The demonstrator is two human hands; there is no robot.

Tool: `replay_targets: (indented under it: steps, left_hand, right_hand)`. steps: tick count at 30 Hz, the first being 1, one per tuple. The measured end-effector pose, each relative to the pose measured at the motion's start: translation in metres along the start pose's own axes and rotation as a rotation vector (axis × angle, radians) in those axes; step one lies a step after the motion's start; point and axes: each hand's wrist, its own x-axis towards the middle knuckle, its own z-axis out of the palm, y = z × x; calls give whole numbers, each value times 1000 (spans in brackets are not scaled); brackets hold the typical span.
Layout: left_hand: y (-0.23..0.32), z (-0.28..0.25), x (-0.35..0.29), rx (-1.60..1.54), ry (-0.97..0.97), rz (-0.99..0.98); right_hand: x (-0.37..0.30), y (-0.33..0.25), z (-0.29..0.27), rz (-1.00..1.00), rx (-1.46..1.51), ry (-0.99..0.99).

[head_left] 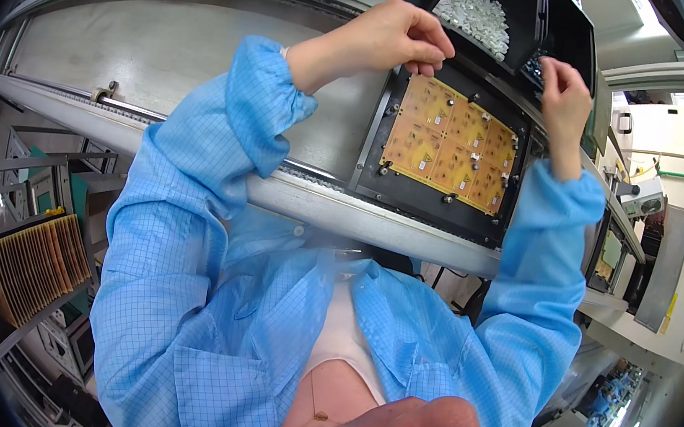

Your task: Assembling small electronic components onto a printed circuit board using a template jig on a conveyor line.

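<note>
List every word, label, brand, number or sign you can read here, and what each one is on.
No text is legible enough to quote.
Small white printed patches on the yellow circuit board panel: too small to read.
Any markings on the white boxy device at right: too small and blurred to read.

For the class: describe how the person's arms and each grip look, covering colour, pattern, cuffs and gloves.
The left sleeve and right sleeve are light blue with a fine, darker grid, loose and wrinkled, gathered at the cuffs. The left grip and right grip are ungloved.
</note>
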Motion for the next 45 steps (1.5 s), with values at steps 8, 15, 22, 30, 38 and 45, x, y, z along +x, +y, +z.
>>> replay_targets:
  steps: [8,15,22,30,38,45]
  left_hand:
    - [-8,20,2,45,8,15]
    - [-1,29,2,108,-24,-39]
    - [-5,51,21,384,53,89]
    - [-8,66,38,937,-67,362]
    - [-18,83,57,1203,-222,238]
    - [-11,84,61,1198,-254,193]
  right_hand:
    - [51,85,36,135,-223,-466]
    - [45,83,52,-116,-330,-154]
    - [34,82,33,-98,83,40]
    - [-49,12,-25,12,574,-147]
    - [-94,11,-21,197,774,-198]
    - [-98,16,-17,214,793,-205]
